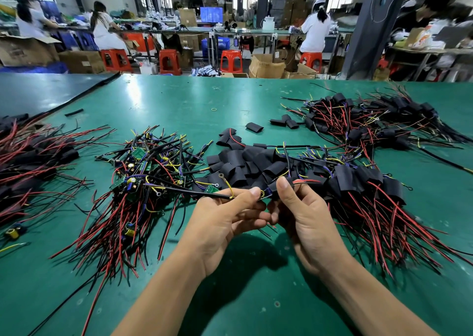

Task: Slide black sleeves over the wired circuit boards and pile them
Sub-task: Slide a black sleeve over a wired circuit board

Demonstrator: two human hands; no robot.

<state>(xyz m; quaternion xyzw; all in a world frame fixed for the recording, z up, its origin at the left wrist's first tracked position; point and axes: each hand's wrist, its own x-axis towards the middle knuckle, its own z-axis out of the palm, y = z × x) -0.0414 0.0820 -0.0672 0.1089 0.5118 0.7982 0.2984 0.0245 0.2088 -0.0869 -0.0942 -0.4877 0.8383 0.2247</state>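
While both hands meet at frame centre, left hand (225, 220) pinches the board's black cable (199, 193), right hand (304, 218) pinches the black sleeve (274, 188); wired circuit board (265, 195) lies between thumbs, long axis running left-right.

Table: the flat work table (230, 100) is plain green.
Sleeves: the short soft tube sleeves (238, 161) are plain matt black.
Boards: the small wired circuit boards (139, 154) are green, with blue and yellow parts.
Wires: the thin loose wires (122, 223) are red, black, yellow and blue.
Stools: the plastic stools (231, 60) are orange-red.
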